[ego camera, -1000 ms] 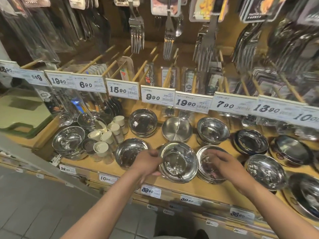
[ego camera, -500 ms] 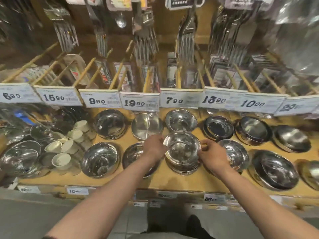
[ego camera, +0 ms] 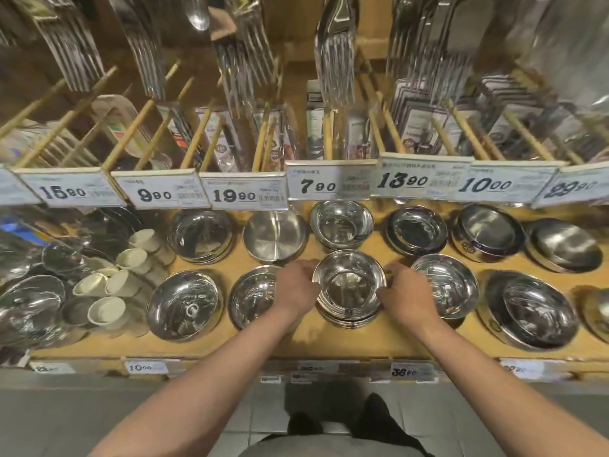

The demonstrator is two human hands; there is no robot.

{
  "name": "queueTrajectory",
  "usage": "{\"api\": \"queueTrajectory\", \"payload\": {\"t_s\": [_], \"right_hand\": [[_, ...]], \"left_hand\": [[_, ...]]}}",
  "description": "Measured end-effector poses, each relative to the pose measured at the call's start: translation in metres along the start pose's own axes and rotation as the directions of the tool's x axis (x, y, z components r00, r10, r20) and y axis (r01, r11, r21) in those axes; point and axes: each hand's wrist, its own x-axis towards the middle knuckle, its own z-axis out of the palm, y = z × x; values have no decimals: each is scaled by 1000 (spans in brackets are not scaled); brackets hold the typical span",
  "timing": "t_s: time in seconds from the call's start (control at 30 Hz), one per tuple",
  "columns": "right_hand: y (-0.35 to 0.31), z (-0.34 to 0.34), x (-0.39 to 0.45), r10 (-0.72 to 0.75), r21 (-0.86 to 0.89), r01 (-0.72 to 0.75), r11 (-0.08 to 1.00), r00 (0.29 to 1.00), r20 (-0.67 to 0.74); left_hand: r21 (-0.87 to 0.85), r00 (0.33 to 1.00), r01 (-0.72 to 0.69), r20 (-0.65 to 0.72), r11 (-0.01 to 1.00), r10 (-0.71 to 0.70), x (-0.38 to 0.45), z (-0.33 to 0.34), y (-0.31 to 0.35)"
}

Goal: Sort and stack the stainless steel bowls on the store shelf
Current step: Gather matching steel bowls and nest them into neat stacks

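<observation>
On the wooden shelf (ego camera: 362, 344), in the near row, a stack of stainless steel bowls (ego camera: 349, 291) is held between two hands. To its left, the left hand (ego camera: 296, 288) is placed against the left side of the stack, fingers curled round the rim of the top bowl; the fingertips themselves are hidden behind the hand. The stack is centred between the hands, with a shallow bowl (ego camera: 252, 296) partly covered by the left wrist. To the right, the right hand (ego camera: 407, 293) is set against the right side, thumb and fingers curled onto the rim. Just beyond it, a neighbouring bowl (ego camera: 449, 285) lies close beside the stack. The stack is round, so no long axis is presented; both hands are equally near, on opposite sides. It is judged that the top bowl is being seated or squared, and any lift would be taken straight upward, clear of both neighbours.
</observation>
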Motion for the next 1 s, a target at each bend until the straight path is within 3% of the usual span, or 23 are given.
{"api": "queueTrajectory", "payload": {"t_s": [1.0], "right_hand": [[5, 6, -1, -16, -7, 16, 1000, 1000, -4]], "left_hand": [[-6, 997, 51, 66, 999, -50, -6, 5, -9]]}}
